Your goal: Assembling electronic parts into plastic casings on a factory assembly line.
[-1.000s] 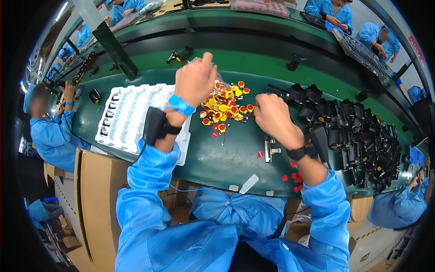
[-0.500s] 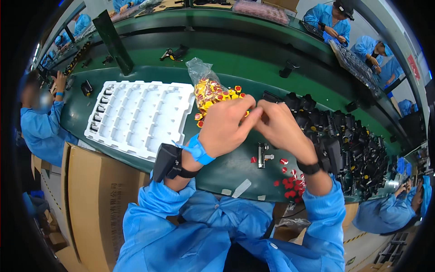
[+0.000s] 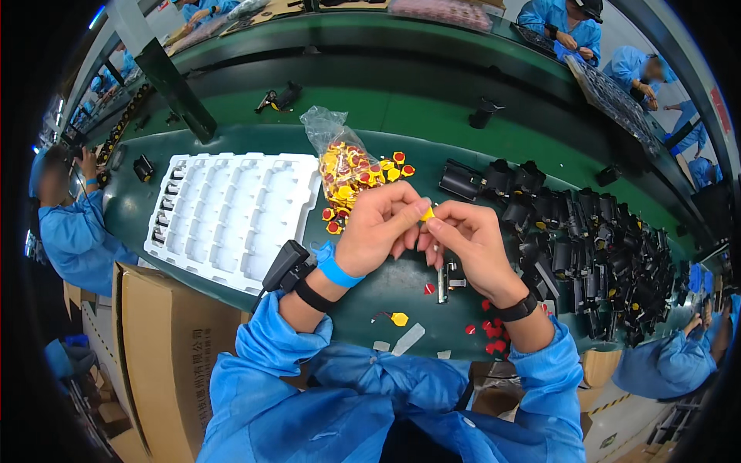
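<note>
Both my hands meet above the table's middle, pinching a small yellow disc (image 3: 427, 214) that looks like a wrapped coin battery. My left hand (image 3: 384, 221) holds it between thumb and index finger, and so does my right hand (image 3: 471, 235) from the other side. Beyond my left hand, a clear plastic bag (image 3: 323, 127) spills a heap of yellow-and-red discs (image 3: 351, 171). A similar yellow disc with thin wires (image 3: 399, 319) lies near the front edge. Below my fingers rests a small metal-and-black part (image 3: 443, 284), partly hidden by my right hand.
A white moulded tray (image 3: 231, 220) with several black parts in its left column lies at left. Many black housings (image 3: 594, 247) pile up at right. Red round pieces (image 3: 494, 332) are scattered near my right forearm. A cardboard box (image 3: 166, 339) stands front left; co-workers sit around.
My hands have come slightly lower, and the yellow disc between my fingers now shows. A yellow disc with wires now lies near the front edge, where none showed before. The view has shifted slightly.
</note>
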Tool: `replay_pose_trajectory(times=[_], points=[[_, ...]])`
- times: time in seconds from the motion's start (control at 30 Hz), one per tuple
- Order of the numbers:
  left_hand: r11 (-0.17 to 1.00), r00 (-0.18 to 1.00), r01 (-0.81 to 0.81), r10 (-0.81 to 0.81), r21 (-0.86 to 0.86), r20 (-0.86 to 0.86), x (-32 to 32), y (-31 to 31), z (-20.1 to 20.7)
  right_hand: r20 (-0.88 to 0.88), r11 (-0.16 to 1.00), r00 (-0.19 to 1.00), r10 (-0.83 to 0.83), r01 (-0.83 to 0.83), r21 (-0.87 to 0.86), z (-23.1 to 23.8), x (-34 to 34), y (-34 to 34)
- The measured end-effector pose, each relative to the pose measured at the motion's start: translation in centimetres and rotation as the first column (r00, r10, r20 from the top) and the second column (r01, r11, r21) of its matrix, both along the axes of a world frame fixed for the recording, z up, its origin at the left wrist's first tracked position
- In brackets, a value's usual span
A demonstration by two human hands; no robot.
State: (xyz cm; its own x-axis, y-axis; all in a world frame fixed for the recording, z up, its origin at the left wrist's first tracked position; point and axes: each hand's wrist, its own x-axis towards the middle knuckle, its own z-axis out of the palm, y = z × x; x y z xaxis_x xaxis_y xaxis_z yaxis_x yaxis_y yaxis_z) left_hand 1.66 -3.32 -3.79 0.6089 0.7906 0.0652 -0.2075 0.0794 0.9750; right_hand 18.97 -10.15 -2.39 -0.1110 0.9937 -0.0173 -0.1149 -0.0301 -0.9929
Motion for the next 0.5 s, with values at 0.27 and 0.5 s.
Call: replay_pose_trajectory(times=[0.27,0.5], points=[[0.982,0.975,0.185,-0.178,-0.043,0.134,-0.6,-0.9,0.5,-0.284,0.988,0.958,-0.025,-0.019,-0.153,0.8,0.4,-0.8],[0.980,0.979,0.198,-0.199,0.021,0.039,-0.6,-1.6,0.2,-0.324,0.976,0.946,-0.021,-0.051,-0.213,1.1,0.3,-2.2]])
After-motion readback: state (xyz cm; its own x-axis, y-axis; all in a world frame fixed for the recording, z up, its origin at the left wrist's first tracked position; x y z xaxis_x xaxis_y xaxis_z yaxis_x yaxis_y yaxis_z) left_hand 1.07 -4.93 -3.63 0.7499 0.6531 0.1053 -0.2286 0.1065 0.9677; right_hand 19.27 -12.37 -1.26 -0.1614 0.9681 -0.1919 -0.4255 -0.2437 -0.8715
